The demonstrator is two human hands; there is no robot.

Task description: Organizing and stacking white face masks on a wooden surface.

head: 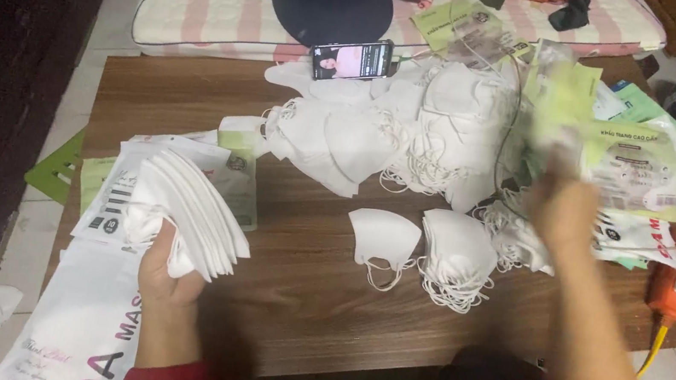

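1. The wooden table takes up most of the view, pretty dark brown, sitting low on a tiled floor, with a pink-striped mattress along its far edge.
2. A big messy heap of white masks is piled on the far half of the table, ear loops tangled everywhere.
3. Green-and-white mask packets are spread over the far right side, partly on top of each other.
4. Large white bags lie on the near left, running off the table edge.
5. The stack of folded masks sits in the person's left hand. Fingers are curled tight around the stack's lower end, thumb on the near side, and the rest of it fans up and right, well past the fingertips.
6. The right hand is up by the packets and motion-blurred, so can't tell if the fingers are spread or pinching anything.
7. A smaller pile of masks sits mid-table, just left of the right forearm.
8. One single mask lies right beside that pile, between the two hands.
9. A phone is propped at the far edge, screen lit.
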